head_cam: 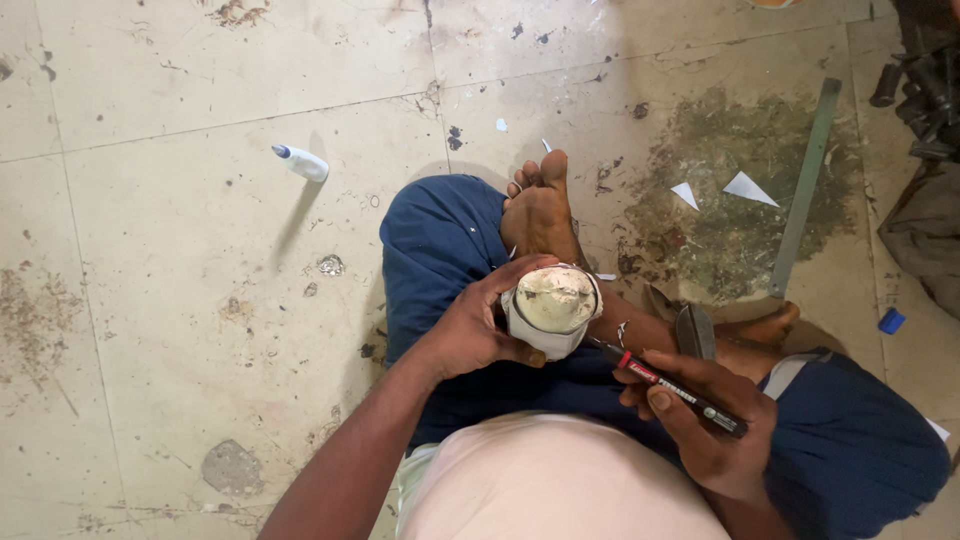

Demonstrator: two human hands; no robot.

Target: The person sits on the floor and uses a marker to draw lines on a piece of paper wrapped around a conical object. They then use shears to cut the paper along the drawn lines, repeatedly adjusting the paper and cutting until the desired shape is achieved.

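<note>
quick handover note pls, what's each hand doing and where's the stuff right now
Left hand: wrapped around a small white cylinder, held over the lap, its dirty round end face up.
Right hand: holds a black marker, tip just beside the cylinder's lower edge.
Nearby on the floor: white glue bottle, long metal ruler, paper scraps, blue cap.
Done: no marker line visible on the cylinder. Left: cannot tell.

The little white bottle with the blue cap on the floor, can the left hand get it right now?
Probably not: the left hand is wrapped around a white cup, and the bottle lies well off across bare floor.
</note>
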